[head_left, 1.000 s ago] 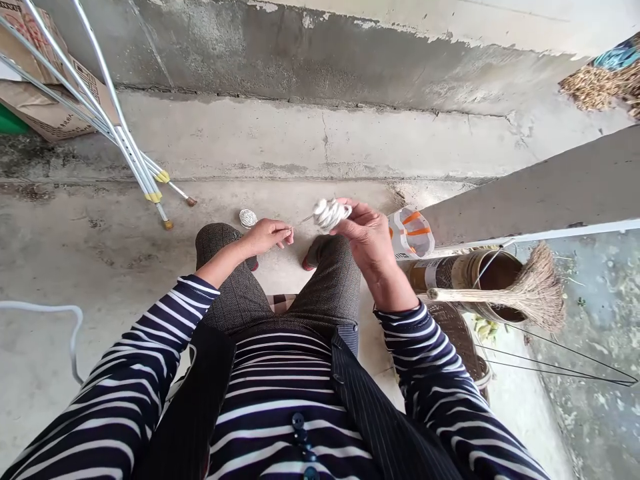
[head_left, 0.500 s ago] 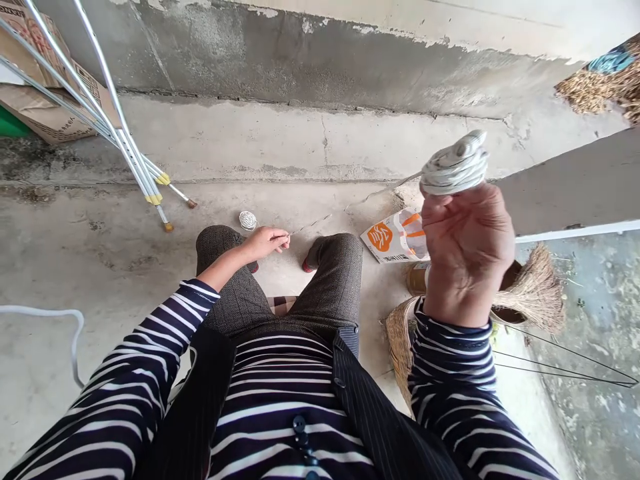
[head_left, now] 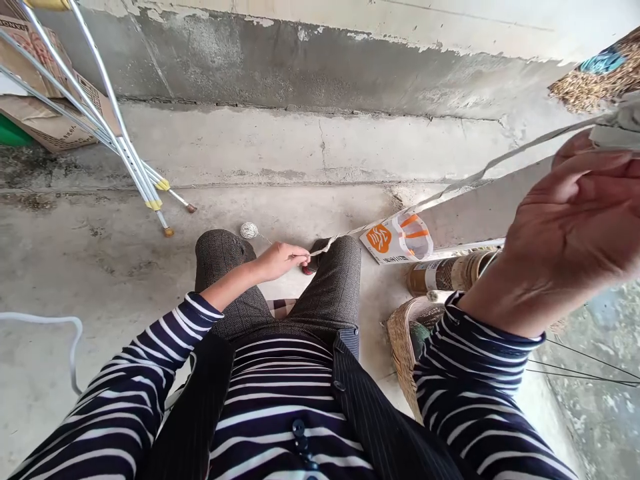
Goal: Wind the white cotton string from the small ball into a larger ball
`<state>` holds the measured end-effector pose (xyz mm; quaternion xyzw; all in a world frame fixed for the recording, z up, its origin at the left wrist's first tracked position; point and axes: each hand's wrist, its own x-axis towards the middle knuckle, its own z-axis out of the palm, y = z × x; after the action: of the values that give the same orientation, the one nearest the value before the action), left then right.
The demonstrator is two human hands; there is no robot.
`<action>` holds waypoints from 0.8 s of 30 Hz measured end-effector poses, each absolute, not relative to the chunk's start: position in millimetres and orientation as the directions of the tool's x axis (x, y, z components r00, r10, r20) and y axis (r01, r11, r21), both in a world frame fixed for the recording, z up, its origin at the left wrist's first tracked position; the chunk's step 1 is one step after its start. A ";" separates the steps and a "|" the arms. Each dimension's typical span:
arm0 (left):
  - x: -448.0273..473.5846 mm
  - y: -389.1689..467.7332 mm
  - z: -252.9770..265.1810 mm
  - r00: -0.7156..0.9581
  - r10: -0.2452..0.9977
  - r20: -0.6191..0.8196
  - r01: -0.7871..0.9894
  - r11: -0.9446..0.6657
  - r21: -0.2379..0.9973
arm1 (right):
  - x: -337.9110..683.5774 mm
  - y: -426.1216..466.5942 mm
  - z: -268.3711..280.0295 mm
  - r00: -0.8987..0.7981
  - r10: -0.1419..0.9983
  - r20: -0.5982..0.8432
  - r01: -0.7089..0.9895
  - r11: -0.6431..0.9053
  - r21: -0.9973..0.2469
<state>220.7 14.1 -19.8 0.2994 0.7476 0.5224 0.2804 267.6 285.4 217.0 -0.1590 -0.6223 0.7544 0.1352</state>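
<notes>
My left hand (head_left: 284,261) is above the lap, its fingers pinched on one end of a pale cord (head_left: 465,181). From there the cord rises across to the right, up to a wound bundle of pale cord (head_left: 619,128) at the right edge. My right hand (head_left: 580,213), large and close to the camera, is closed on that bundle, which the frame partly cuts off. A small ball of white string (head_left: 249,230) rests on the floor beyond my left knee. A thin thread leads from it toward my left hand.
Silver crutches (head_left: 120,133) lean at the left near cardboard boxes (head_left: 83,110). On the right are a printed paper bag (head_left: 395,239), a brown canister (head_left: 430,275) and a woven basket (head_left: 403,347). A low ledge (head_left: 475,220) runs behind them.
My right hand has moved right and closer to the camera with the bundle. The cord between my hands now looks longer and thicker. My left hand has shifted slightly right.
</notes>
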 end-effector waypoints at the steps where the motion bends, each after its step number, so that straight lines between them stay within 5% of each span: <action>1: 224.8 19.6 -8.1 -0.656 0.748 -0.094 0.151 0.253 0.956 | 267.1 279.2 214.6 -0.916 0.394 -0.070 -0.003 -0.183 -0.983; 5: 231.2 27.3 27.5 -0.657 0.753 -0.045 0.173 0.208 0.963 | 263.3 264.0 200.0 -0.928 0.368 -0.059 -0.003 -0.164 -0.986; 9: 212.5 10.7 17.1 -0.691 0.716 -0.102 0.170 0.298 0.939 | 254.2 262.2 184.3 -0.863 0.492 0.118 -0.227 -0.167 -0.960; 11: 196.8 -1.0 0.4 -0.782 0.598 -0.177 0.130 0.434 0.892 | 248.7 257.1 175.0 -0.852 0.502 0.148 -0.281 -0.200 -0.939; 15: 175.6 -12.4 -18.3 -0.954 0.270 -0.133 0.062 0.608 0.791 | 239.3 234.6 148.7 -0.941 0.339 0.012 -0.119 -0.298 -0.947; 20: 186.1 11.0 1.2 -0.943 0.332 -0.015 0.069 0.240 0.968 | 230.0 207.1 113.4 -0.964 0.203 -0.169 0.079 -0.391 -0.917; 24: 194.3 38.9 21.6 -0.920 0.386 0.061 0.045 -0.050 0.998 | 225.5 196.5 100.4 -0.953 0.118 -0.278 0.198 -0.452 -0.870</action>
<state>194.3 38.9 21.6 0.1589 0.6787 0.7068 0.1207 225.5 196.5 100.4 -0.1509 -0.5231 0.8385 -0.0239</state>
